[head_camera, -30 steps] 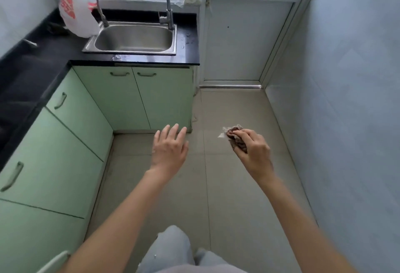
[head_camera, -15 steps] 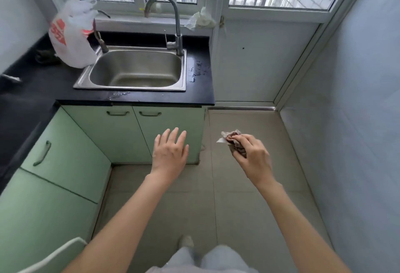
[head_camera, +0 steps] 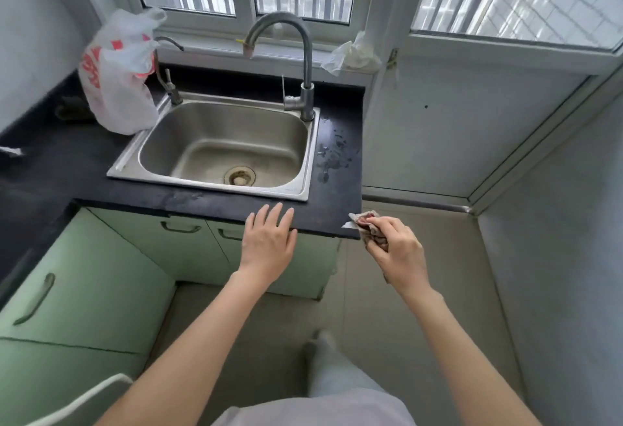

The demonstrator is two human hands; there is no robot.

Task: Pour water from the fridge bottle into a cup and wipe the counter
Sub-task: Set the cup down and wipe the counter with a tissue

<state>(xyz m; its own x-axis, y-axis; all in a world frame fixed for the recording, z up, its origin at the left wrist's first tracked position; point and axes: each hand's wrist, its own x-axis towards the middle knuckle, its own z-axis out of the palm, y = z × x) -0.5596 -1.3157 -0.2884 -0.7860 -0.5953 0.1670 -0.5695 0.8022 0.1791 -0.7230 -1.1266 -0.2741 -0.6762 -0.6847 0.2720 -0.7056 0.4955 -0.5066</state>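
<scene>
The black counter (head_camera: pixel 215 204) runs along the far wall and down the left side, with water drops and smears (head_camera: pixel 332 155) on its right strip beside the sink. My right hand (head_camera: pixel 396 250) grips a crumpled brownish cloth (head_camera: pixel 365 226) at the counter's front right corner. My left hand (head_camera: pixel 268 240) is held flat with straight fingers, its fingertips over the counter's front edge below the sink. No bottle or cup is in view.
A steel sink (head_camera: pixel 222 149) with a tall curved tap (head_camera: pixel 305 88) is set in the counter. A white and red plastic bag (head_camera: pixel 118 78) hangs at the sink's left. Pale green cabinets (head_camera: pixel 101 277) stand below. A grey wall (head_camera: pixel 556 257) closes the right side.
I have walked toward the sink, so the counter and sink look much closer. Both hands now reach the counter's front edge; the right hand holds the cloth as before.
</scene>
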